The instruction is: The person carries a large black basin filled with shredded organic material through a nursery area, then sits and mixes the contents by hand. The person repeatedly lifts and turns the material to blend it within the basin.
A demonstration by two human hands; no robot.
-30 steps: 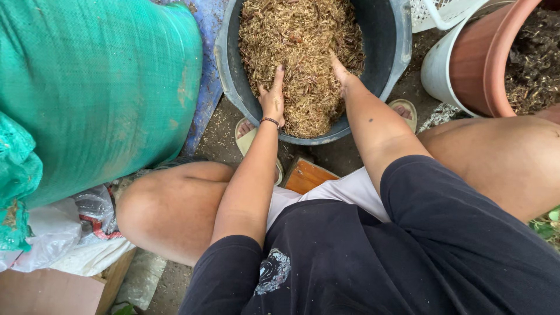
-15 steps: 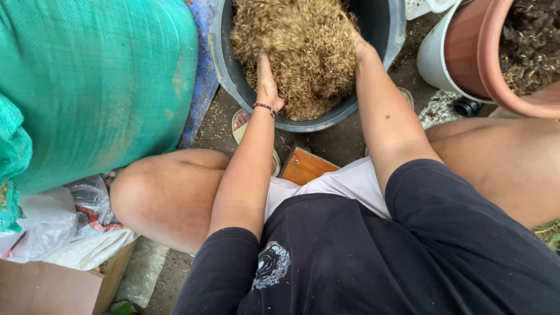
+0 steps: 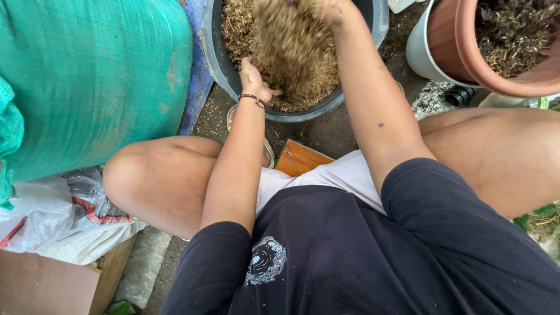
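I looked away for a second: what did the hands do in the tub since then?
Both hands rose out of the dry, straw-coloured fibrous mix. The right hand went highest, lifting a clump that now spills back down; the left hand came up to the near rim. The dark round plastic tub, green woven sack and terracotta pot stayed put.

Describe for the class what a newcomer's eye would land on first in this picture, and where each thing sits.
First comes the shower of dry straw-coloured fibre falling from the raised right hand at the top centre into the dark round tub. The left hand, with a bead bracelet at the wrist, is at the tub's near edge. Next comes the big green mesh sack filling the left side, then the terracotta pot of dark soil at the top right.
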